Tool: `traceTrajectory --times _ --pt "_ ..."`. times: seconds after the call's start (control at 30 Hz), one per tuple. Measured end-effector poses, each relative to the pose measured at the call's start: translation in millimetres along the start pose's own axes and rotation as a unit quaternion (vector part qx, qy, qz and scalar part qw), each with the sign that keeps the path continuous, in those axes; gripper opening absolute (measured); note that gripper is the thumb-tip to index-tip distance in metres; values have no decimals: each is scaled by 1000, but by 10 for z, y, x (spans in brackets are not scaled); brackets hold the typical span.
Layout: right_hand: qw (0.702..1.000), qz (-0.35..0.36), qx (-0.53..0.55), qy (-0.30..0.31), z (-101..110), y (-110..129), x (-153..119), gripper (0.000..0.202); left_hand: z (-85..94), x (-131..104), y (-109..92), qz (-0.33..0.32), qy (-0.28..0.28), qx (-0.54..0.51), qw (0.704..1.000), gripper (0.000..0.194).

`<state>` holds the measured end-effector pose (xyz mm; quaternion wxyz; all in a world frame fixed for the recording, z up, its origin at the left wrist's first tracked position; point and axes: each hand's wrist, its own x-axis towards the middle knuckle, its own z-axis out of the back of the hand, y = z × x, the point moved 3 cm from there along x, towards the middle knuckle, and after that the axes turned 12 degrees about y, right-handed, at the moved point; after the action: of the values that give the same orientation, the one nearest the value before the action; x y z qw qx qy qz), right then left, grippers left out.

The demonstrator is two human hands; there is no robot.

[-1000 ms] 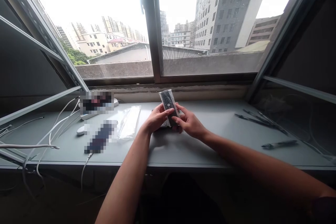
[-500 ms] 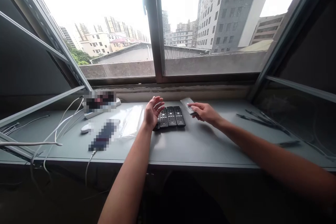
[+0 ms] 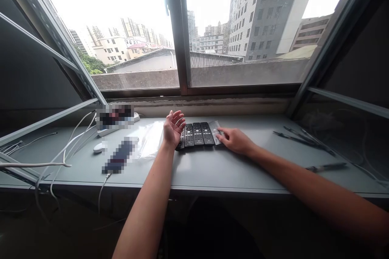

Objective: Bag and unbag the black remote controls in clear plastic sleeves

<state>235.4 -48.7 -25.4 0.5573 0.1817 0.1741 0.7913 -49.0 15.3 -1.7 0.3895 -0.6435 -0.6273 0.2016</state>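
Note:
Several black remote controls (image 3: 198,134) lie side by side in a row on the grey desk. At the right end of the row, a flat greyish packet in clear plastic (image 3: 214,130) lies on the desk beside the last remote. My right hand (image 3: 235,139) grips its right edge with thumb and fingers; what is inside the plastic is hard to make out. Palm turned up and fingers loosely spread, my left hand (image 3: 174,129) is at the row's left end, holding nothing. It partly covers the leftmost remote.
Clear plastic bags (image 3: 150,141) lie left of my left hand. Farther left are a blurred-out phone (image 3: 120,157) on a cable, a small white round object (image 3: 99,148) and a white power strip (image 3: 136,117). Several dark pens (image 3: 299,137) lie at right. A window stands behind the desk (image 3: 231,174).
My right hand has lowered the plastic packet from above the desk and moved it slightly left, down beside the row of remotes. My left hand has shifted a little left, still open.

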Motion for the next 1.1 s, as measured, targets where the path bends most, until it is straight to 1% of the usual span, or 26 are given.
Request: traceTrajectory --times 0.1,0.2,0.27,0.3,0.33,0.37,0.4,0.47,0.5,0.53,0.6,0.67,0.7,0.73,0.8,0.83,0.87,0.93,1.0,1.1 --pt "998 18 -63 -26 10 19 -3 53 -6 3 2 -4 8 19 1000 38" --pt "990 60 -104 -71 38 38 -9 48 15 21 21 -11 5 69 998 42" --pt "987 92 -96 -92 48 48 -7 44 43 34 39 -17 -4 150 989 41" --pt "986 106 -84 -97 47 50 -2 42 58 37 44 -23 -9 213 977 40" --pt "986 117 -71 -97 41 49 4 40 71 38 45 -33 -13 291 956 37" --pt "986 124 -58 -94 32 47 12 39 78 35 43 -48 -14 379 924 33" --pt "986 129 -47 -91 22 42 20 38 79 28 39 -66 -10 467 882 29" --pt "987 133 -33 -85 3 29 35 36 78 2 32 -98 -7 618 780 27" --pt "987 132 -29 -84 -3 21 40 36 86 -15 27 -104 -14 673 732 29" --pt "987 131 -25 -84 -7 13 44 36 103 -33 19 -102 -32 715 691 32" --pt "988 127 -18 -84 -9 -3 49 36 166 -65 -7 -71 -91 769 629 42" --pt "989 123 -11 -82 -9 -14 53 36 258 -88 -30 -8 -159 795 586 55" --pt "989 121 -8 -81 -10 -17 55 35 312 -94 -35 35 -188 798 571 61" --pt "990 120 -5 -79 -10 -18 57 35 368 -97 -32 82 -211 796 561 66" --pt "990 117 0 -78 -10 -15 59 34 464 -92 -15 161 -232 782 556 74" --pt "990 116 2 -78 -8 -11 60 34 500 -85 -5 182 -234 775 558 77" --pt "990 115 4 -78 -5 -4 59 33 526 -75 2 190 -231 770 564 79" --pt "991 112 7 -76 2 11 54 33 562 -55 6 183 -227 760 581 84" --pt "992 108 10 -71 11 26 47 34 590 -40 4 161 -228 743 608 85" --pt "993 101 11 -65 18 39 38 34 627 -27 0 127 -229 718 645 79"
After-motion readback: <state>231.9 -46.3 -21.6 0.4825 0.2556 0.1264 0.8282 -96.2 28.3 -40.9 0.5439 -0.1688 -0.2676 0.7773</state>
